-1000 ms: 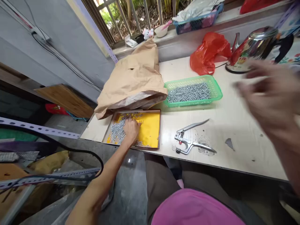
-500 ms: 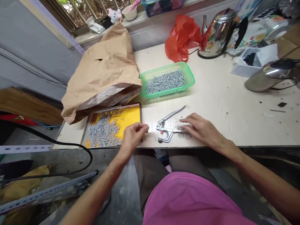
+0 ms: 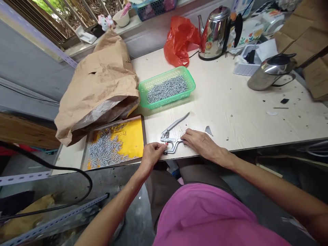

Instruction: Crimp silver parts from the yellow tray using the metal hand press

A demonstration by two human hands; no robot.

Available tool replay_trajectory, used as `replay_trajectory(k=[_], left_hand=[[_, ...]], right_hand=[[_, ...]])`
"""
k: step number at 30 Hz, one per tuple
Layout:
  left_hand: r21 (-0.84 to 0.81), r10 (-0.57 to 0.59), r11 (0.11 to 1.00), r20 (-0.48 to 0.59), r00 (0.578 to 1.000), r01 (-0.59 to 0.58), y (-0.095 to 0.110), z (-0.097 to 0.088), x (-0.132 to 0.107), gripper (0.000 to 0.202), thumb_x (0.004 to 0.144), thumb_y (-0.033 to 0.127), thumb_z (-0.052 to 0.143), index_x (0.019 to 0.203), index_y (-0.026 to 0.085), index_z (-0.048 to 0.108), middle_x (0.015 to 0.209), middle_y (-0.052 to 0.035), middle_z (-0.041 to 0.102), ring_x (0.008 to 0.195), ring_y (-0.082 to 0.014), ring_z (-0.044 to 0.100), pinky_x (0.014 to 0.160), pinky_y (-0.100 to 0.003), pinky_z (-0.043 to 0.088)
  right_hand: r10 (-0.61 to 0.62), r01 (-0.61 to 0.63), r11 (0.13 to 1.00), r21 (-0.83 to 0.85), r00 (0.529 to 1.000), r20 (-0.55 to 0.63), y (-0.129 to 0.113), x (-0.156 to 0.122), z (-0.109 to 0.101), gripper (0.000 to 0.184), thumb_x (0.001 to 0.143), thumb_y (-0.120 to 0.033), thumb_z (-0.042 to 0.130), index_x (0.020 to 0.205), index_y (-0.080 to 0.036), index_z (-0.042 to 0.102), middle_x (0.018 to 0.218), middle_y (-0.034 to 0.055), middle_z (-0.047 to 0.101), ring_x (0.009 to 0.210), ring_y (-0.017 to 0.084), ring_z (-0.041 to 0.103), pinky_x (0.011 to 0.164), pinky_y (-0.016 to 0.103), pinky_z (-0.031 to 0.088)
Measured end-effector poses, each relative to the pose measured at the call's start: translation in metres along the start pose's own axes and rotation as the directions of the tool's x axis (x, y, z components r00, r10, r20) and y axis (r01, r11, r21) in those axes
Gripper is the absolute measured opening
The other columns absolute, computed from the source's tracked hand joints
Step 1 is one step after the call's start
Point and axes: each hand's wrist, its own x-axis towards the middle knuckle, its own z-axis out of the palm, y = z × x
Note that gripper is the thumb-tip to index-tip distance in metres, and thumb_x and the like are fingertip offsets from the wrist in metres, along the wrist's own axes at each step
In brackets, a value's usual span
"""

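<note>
A metal plier-like hand tool point(image 3: 172, 133) lies near the table's front edge. My left hand point(image 3: 151, 154) is pinched closed at the tool's jaw, holding something too small to make out. My right hand point(image 3: 198, 143) rests curled over the tool's lower handle and presses on it. Left of my hands sits a shallow yellow-lined tray point(image 3: 135, 136) holding a heap of small silver metal pieces point(image 3: 105, 152). A green plastic basket point(image 3: 191, 82) behind the tool is full of similar silver pieces.
A big brown paper sack point(image 3: 99, 82) lies at the back left, partly over the tray. A red plastic bag point(image 3: 178, 41), two steel kettles point(image 3: 217, 32) point(image 3: 269, 73) and a white box point(image 3: 243, 66) stand at the back right. Small scraps dot the table point(image 3: 243, 112).
My left hand moved right from the tray to the tool's jaw. My right hand slid left along the tool's handle. The view shifted slightly right.
</note>
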Motion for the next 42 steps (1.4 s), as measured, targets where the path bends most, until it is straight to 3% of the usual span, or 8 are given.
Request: replay_trajectory(k=[7, 11, 17, 22, 25, 34, 40, 42], left_hand=[[0.032, -0.115, 0.993, 0.207, 0.971, 0.111, 0.008, -0.005, 0.002, 0.038, 0.068, 0.051, 0.065, 0.064, 0.013, 0.065, 0.039, 0.0077, 0.036, 0.037, -0.0050, 0.025, 0.041, -0.022, 0.015], [-0.030, -0.142, 0.987, 0.293, 0.945, 0.157, 0.009, -0.005, 0.000, 0.037, 0.068, 0.051, 0.065, 0.062, 0.015, 0.060, 0.039, 0.0080, 0.035, 0.035, -0.0049, 0.026, 0.037, -0.021, 0.016], [-0.070, -0.182, 0.976, 0.243, 0.953, 0.204, 0.007, -0.002, -0.004, 0.031, 0.067, 0.044, 0.069, 0.063, 0.015, 0.059, 0.043, 0.0071, 0.041, 0.034, -0.0044, 0.031, 0.034, -0.019, 0.021], [-0.059, -0.208, 0.972, 0.225, 0.952, 0.226, 0.005, 0.000, -0.011, 0.035, 0.067, 0.047, 0.070, 0.061, 0.016, 0.057, 0.042, 0.0071, 0.042, 0.034, -0.0043, 0.032, 0.034, -0.018, 0.024], [-0.065, -0.206, 0.972, 0.213, 0.955, 0.225, 0.003, 0.000, -0.013, 0.038, 0.068, 0.049, 0.069, 0.058, 0.016, 0.054, 0.042, 0.0066, 0.042, 0.034, -0.0041, 0.033, 0.034, -0.017, 0.025], [-0.060, -0.235, 0.966, 0.195, 0.952, 0.251, 0.004, 0.001, -0.014, 0.037, 0.069, 0.048, 0.069, 0.058, 0.017, 0.053, 0.043, 0.0070, 0.042, 0.035, -0.0037, 0.032, 0.034, -0.017, 0.026], [-0.059, -0.222, 0.970, 0.166, 0.961, 0.235, 0.002, 0.002, -0.015, 0.036, 0.071, 0.049, 0.067, 0.060, 0.018, 0.053, 0.047, 0.0061, 0.044, 0.037, -0.0065, 0.036, 0.036, -0.020, 0.029], [0.040, -0.182, 0.983, 0.126, 0.975, 0.178, 0.002, 0.001, -0.019, 0.034, 0.076, 0.047, 0.063, 0.061, 0.018, 0.054, 0.049, 0.0046, 0.046, 0.040, -0.0084, 0.040, 0.040, -0.021, 0.033]], right_hand=[[-0.006, 0.005, 0.997, -0.071, 1.000, -0.014, 0.001, 0.001, 0.005, 0.024, 0.098, -0.017, 0.041, 0.094, -0.015, 0.065, 0.090, 0.0067, 0.059, 0.076, 0.015, 0.054, 0.063, 0.028, 0.034], [-0.006, 0.006, 0.997, -0.080, 1.000, -0.008, 0.000, -0.001, 0.006, 0.024, 0.097, -0.016, 0.041, 0.095, -0.015, 0.065, 0.091, 0.0069, 0.059, 0.077, 0.015, 0.054, 0.063, 0.028, 0.034], [-0.064, 0.065, 0.998, -0.004, 0.998, 0.021, 0.007, 0.001, -0.008, 0.020, 0.096, -0.029, 0.050, 0.103, -0.016, 0.063, 0.104, 0.0107, 0.059, 0.090, 0.020, 0.056, 0.075, 0.030, 0.043], [-0.131, 0.133, 0.986, -0.105, 0.991, 0.025, 0.034, 0.030, -0.020, 0.090, 0.069, -0.057, 0.075, 0.140, -0.012, 0.041, 0.147, 0.0245, 0.033, 0.136, 0.041, 0.027, 0.104, 0.055, 0.033], [-0.174, 0.195, 0.973, -0.128, 0.972, 0.158, 0.043, 0.045, -0.018, 0.103, 0.061, -0.062, 0.077, 0.142, -0.011, 0.039, 0.148, 0.0245, 0.033, 0.139, 0.045, 0.020, 0.106, 0.062, 0.025], [-0.191, 0.219, 0.963, -0.159, 0.966, 0.175, 0.031, 0.042, -0.022, 0.089, 0.068, -0.058, 0.074, 0.137, -0.011, 0.042, 0.129, 0.0215, 0.052, 0.120, 0.040, 0.042, 0.102, 0.066, 0.023], [-0.136, 0.162, 0.969, -0.186, 0.980, 0.146, 0.021, 0.033, -0.022, 0.063, 0.073, -0.046, 0.075, 0.120, -0.010, 0.053, 0.113, 0.0168, 0.059, 0.103, 0.032, 0.050, 0.091, 0.046, 0.037], [-0.116, 0.141, 0.974, -0.176, 0.983, 0.146, 0.018, 0.030, -0.022, 0.052, 0.076, -0.042, 0.074, 0.114, -0.011, 0.056, 0.111, 0.0160, 0.059, 0.102, 0.030, 0.050, 0.085, 0.041, 0.040]])
